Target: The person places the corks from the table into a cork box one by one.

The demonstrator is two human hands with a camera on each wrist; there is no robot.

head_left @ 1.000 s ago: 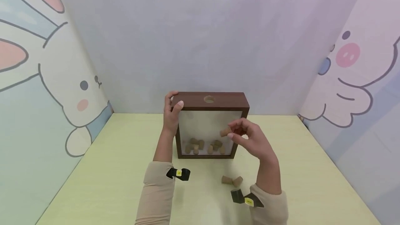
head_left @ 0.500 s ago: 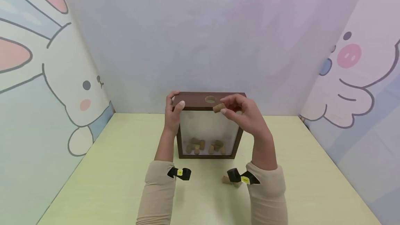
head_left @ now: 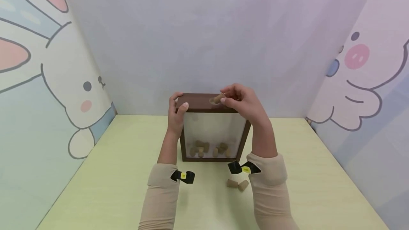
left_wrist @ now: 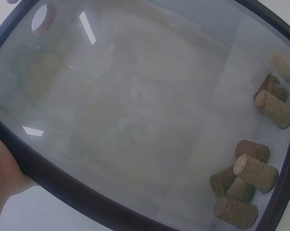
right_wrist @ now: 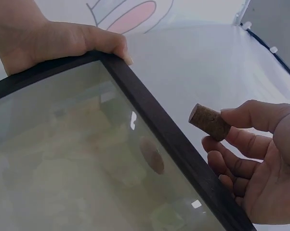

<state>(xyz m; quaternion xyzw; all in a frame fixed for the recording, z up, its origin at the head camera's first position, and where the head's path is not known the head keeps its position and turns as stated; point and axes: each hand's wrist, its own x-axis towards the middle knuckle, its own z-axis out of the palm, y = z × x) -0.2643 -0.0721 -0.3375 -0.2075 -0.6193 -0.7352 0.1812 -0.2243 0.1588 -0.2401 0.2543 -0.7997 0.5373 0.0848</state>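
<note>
A dark brown wooden box frame (head_left: 198, 102) with a clear front stands upright on the table, a round hole in its top side. My left hand (head_left: 176, 116) grips its upper left corner, thumb over the top near the front edge. Between thumb and fingers my right hand (head_left: 247, 104) pinches a cork (right_wrist: 210, 122). In the head view that cork overlaps the hole, one end tilted toward it; the right wrist view shows it just outside the frame's top side. Several corks (left_wrist: 255, 173) lie inside along the bottom, in two heaps.
Two loose corks, one lying flat (head_left: 232, 183) and one angled (head_left: 243, 186), are on the pale yellow-green table (head_left: 127, 173) in front of the box. A light curtain-like wall (head_left: 204, 38) rises behind, with cartoon animals on both side walls.
My right hand has carried the cork up from in front of the clear panel to the hole in the top. The left hand has kept its grip on the corner.
</note>
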